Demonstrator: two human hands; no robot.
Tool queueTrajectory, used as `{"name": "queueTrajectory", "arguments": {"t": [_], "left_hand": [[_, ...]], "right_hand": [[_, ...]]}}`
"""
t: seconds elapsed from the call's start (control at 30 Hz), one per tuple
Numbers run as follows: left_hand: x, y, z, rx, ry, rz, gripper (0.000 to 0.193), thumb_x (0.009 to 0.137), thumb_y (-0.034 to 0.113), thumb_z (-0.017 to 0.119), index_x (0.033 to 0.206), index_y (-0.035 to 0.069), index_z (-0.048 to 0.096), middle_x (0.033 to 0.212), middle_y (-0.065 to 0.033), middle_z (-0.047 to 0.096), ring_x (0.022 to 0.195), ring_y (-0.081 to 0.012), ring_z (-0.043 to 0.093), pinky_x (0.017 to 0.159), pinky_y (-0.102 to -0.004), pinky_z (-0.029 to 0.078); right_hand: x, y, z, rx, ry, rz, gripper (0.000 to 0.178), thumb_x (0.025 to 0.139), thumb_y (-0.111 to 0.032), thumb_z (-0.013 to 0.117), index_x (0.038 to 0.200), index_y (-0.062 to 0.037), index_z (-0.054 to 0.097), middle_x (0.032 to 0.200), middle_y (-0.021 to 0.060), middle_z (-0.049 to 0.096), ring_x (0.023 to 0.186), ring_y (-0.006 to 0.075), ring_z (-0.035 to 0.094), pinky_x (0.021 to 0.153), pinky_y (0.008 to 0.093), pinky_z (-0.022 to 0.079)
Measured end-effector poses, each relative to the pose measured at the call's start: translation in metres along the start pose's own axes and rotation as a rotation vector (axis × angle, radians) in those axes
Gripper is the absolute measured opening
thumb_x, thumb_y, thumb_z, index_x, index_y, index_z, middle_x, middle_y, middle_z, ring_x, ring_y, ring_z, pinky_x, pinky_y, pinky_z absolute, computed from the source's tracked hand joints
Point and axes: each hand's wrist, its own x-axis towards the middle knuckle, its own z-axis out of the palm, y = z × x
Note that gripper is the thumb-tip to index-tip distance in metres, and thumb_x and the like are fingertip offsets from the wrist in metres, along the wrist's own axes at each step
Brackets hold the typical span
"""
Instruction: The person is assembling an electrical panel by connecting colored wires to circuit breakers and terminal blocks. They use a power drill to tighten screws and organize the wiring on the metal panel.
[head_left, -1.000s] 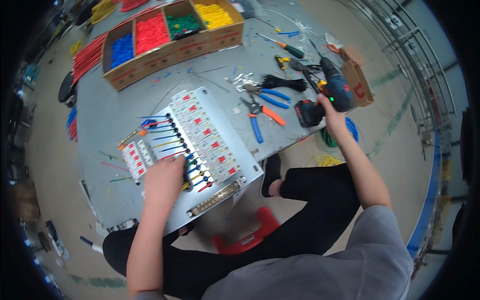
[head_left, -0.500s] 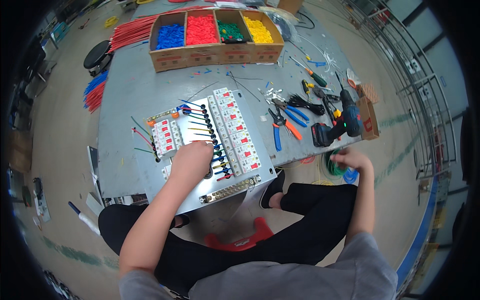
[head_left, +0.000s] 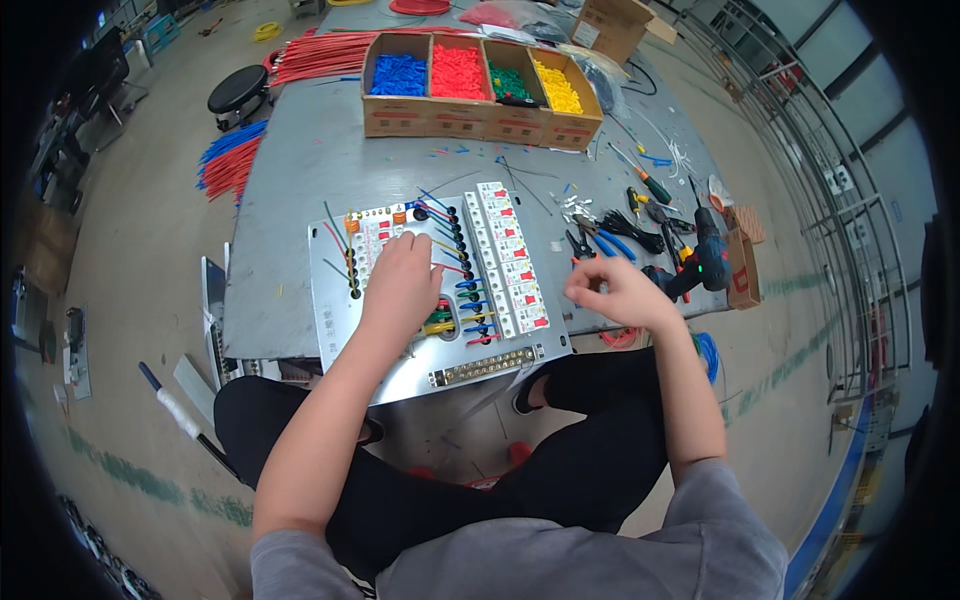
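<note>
While flat, left hand (head_left: 408,278) on metal panel (head_left: 345,345)

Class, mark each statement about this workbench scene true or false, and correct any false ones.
1. The left hand rests on the panel. True.
2. The right hand grips the drill. False: the drill lies on the table, apart from that hand.
3. The box holds blue, red, green and yellow parts in separate compartments. True.
4. The stool stands on the table. False: it stands on the floor beside it.
5. The pliers lie right of the panel. True.
</note>
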Motion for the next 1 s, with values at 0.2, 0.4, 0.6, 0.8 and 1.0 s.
{"name": "queueTrajectory", "arguments": {"t": [0.2,0.4,0.6,0.8,1.0], "left_hand": [[-0.001,-0.009,-0.001,0.027,-0.039,0.045,0.014,0.090,0.016,0.079,0.101,0.008,0.082,0.102,-0.0081,0.076,0.112,-0.0279,0.064,0.107,-0.0471,0.041],[0.006,-0.017,-0.005,-0.096,-0.145,0.000,0.010,0.090,0.015,0.077,0.094,0.010,0.084,0.099,-0.0036,0.077,0.115,-0.0263,0.065,0.108,-0.0461,0.038],[0.005,-0.025,-0.006,-0.226,-0.135,-0.087,0.016,0.088,0.005,0.069,0.098,0.005,0.081,0.104,-0.0080,0.077,0.117,-0.0287,0.066,0.109,-0.0465,0.040],[-0.007,-0.028,0.004,-0.104,0.024,0.053,0.013,0.088,0.010,0.072,0.099,0.008,0.079,0.107,-0.0080,0.074,0.116,-0.0274,0.066,0.108,-0.0460,0.040],[0.007,-0.016,0.010,0.178,-0.045,0.276,0.008,0.089,0.017,0.076,0.087,0.011,0.081,0.085,-0.0097,0.076,0.091,-0.0306,0.073,0.100,-0.0416,0.049]], "right_hand": [[0.061,-0.056,0.047,-0.150,0.066,-0.281,0.018,0.101,-0.014,0.072,0.114,-0.0033,0.077,0.093,0.0108,0.076,0.090,0.0276,0.076,0.084,0.0400,0.060],[0.107,-0.064,0.103,-0.380,0.287,-0.550,0.021,0.099,-0.015,0.075,0.119,-0.0080,0.076,0.104,0.0103,0.076,0.096,0.0320,0.074,0.085,0.0442,0.060],[0.122,-0.071,0.122,-0.570,0.437,-0.628,0.012,0.094,-0.018,0.082,0.100,-0.0091,0.077,0.090,0.0081,0.075,0.087,0.0306,0.074,0.075,0.0446,0.059],[0.120,-0.080,0.117,-0.635,0.383,-0.644,0.010,0.092,-0.018,0.081,0.096,-0.0098,0.078,0.090,0.0092,0.076,0.086,0.0327,0.074,0.077,0.0460,0.059],[0.107,-0.080,0.095,-0.507,0.268,-0.532,0.009,0.096,-0.015,0.079,0.097,-0.0064,0.078,0.092,0.0138,0.078,0.092,0.0370,0.075,0.082,0.0489,0.059]]}}
